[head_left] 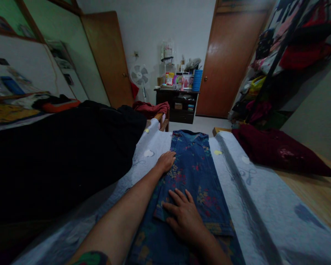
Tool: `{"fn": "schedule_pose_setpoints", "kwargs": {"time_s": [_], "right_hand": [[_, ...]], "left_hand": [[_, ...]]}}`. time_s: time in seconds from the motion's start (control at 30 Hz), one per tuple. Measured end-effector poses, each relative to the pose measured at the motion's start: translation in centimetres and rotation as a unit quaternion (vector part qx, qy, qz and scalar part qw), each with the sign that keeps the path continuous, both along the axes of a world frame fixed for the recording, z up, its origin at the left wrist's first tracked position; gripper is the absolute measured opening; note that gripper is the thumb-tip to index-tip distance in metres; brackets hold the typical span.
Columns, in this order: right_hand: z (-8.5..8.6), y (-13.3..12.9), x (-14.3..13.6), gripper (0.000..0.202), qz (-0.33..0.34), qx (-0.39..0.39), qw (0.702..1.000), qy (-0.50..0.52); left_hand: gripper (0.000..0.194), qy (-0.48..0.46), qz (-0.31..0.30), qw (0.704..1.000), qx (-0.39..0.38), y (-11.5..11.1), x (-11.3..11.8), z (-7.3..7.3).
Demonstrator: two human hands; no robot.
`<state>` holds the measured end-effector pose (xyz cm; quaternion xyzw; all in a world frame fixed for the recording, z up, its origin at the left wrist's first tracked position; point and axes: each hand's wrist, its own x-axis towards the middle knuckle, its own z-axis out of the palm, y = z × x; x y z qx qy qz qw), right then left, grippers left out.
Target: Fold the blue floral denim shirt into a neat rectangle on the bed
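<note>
A blue floral garment (193, 165) lies lengthwise on the light patterned bed cover (253, 184), with its dark neckline at the far end. One part of it is folded over, and its hem crosses near the bottom of the view. My left hand (166, 162) rests on the garment's left edge, fingers together and lying flat. Nearer to me, my right hand (185, 215) lies flat on the folded part by its hem, fingers spread. Neither hand holds anything.
A large black cloth (63, 158) covers the bed's left side. On the right is a dark red cushion (281, 151) beside a wooden board (314, 187). Beyond the bed stand a dark cabinet (176, 106), a white fan (140, 75) and two wooden doors. Clothes hang at the upper right.
</note>
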<state>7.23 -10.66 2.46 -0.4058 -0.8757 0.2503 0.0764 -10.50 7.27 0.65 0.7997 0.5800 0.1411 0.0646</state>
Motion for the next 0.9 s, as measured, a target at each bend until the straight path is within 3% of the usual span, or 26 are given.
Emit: {"fn": "schedule_pose_setpoints", "kwargs": {"time_s": [0.13,0.23,0.37,0.9], "right_hand": [[0.1,0.0,0.0,0.05,0.0,0.005,1.0,-0.007],[0.2,-0.1,0.0,0.05,-0.001,0.006,1.0,-0.008],[0.1,-0.1,-0.1,0.05,-0.003,0.011,1.0,-0.006],[0.3,-0.7,0.0,0.036,-0.013,0.05,0.998,0.02]], "left_hand": [[0.065,0.037,0.007,0.997,-0.073,-0.2,0.1,-1.2],[0.071,0.056,0.018,0.995,-0.087,-0.4,0.1,-1.4],[0.072,0.054,0.025,0.995,-0.083,-1.6,0.0,-1.3],[0.066,0.056,0.056,0.992,-0.098,-9.9,-1.4,-0.7]]}}
